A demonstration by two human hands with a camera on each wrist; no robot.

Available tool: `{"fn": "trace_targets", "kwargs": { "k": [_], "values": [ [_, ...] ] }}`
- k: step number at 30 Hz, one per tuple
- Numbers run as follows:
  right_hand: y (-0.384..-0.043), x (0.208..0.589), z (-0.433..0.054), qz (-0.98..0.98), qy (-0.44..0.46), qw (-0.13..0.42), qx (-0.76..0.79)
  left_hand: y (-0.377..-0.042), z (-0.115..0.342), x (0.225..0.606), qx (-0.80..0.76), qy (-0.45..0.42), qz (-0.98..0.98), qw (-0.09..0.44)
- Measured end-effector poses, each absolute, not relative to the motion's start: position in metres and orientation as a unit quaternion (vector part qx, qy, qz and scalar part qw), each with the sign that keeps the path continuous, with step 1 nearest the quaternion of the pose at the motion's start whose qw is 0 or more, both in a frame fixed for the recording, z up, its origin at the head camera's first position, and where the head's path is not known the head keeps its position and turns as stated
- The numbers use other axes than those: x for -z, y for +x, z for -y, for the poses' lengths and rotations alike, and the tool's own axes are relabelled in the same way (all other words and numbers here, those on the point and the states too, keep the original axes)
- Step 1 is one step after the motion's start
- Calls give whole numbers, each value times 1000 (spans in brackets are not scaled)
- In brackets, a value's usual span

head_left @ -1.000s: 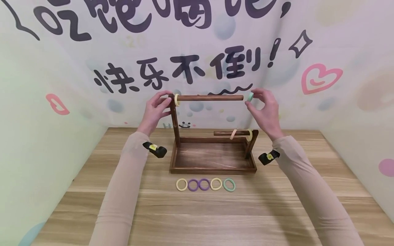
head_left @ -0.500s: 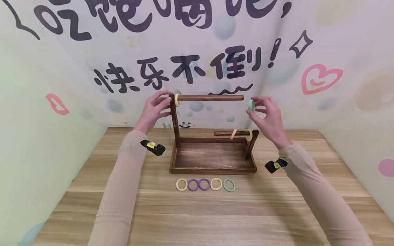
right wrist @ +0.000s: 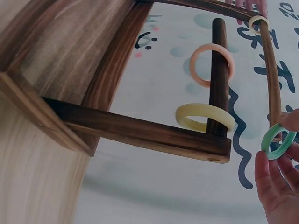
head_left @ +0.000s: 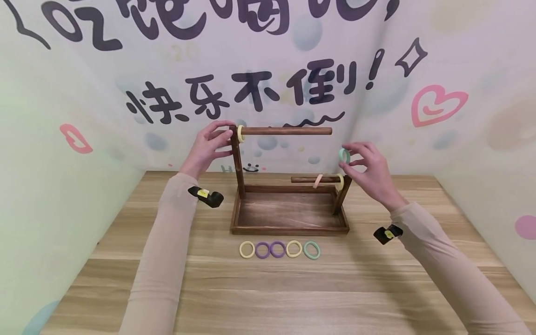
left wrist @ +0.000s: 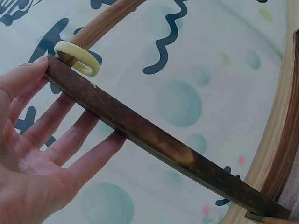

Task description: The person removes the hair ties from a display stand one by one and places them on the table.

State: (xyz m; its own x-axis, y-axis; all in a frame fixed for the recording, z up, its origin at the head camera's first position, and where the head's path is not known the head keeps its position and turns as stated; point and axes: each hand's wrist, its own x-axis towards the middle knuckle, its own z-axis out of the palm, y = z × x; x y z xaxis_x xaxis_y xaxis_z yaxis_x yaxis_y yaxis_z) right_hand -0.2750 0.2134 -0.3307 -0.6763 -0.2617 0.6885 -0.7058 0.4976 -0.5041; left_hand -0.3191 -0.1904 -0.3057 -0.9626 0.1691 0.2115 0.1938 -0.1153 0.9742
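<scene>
A dark wooden stand has a tray base (head_left: 289,230), a tall left post (head_left: 237,163) and a shorter right post. With thumb and fingers, my left hand (head_left: 209,145) holds the tall post near its top, the fingers fairly straight in the left wrist view. A pale yellow ring (left wrist: 77,58) sits on the upper bar (head_left: 289,131) beside that post. My right hand (head_left: 370,170) pinches a mint green ring (right wrist: 267,143) between thumb and fingers, off the bar, below and right of its free end. On the lower bar (head_left: 299,179) hang a peach ring (right wrist: 192,65) and a yellow ring (right wrist: 191,110).
In front of the stand, several rings lie in a row on the wooden table (head_left: 268,302): a yellow ring (head_left: 241,255), two purple ones, another yellow and a green ring (head_left: 317,256). A printed cloth wall (head_left: 167,65) rises behind the table.
My right hand has moved down and a little right with the green ring, away from the upper bar's end, and the ring's opening now faces more toward the head view. My left hand stays put.
</scene>
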Motion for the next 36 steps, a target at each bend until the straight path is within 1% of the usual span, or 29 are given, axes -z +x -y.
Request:
{"fn": "trace_targets", "kwargs": {
  "k": [7, 15, 19, 28, 36],
  "values": [
    [-272, 335, -219, 820, 329, 266, -385, -318, 190, 301, 740, -135, 659, -5],
    [-262, 337, -224, 840, 356, 231, -338, -318, 191, 299, 745, -135, 653, -17],
    [-257, 338, -226, 841, 371, 224, -325, -318, 191, 298, 746, -134, 653, -18],
    [-249, 347, -230, 824, 408, 222, -325, -317, 191, 299, 745, -137, 653, -16],
    [-238, 357, -232, 818, 425, 223, -317, -317, 191, 299, 741, -138, 657, -12]
  ]
}}
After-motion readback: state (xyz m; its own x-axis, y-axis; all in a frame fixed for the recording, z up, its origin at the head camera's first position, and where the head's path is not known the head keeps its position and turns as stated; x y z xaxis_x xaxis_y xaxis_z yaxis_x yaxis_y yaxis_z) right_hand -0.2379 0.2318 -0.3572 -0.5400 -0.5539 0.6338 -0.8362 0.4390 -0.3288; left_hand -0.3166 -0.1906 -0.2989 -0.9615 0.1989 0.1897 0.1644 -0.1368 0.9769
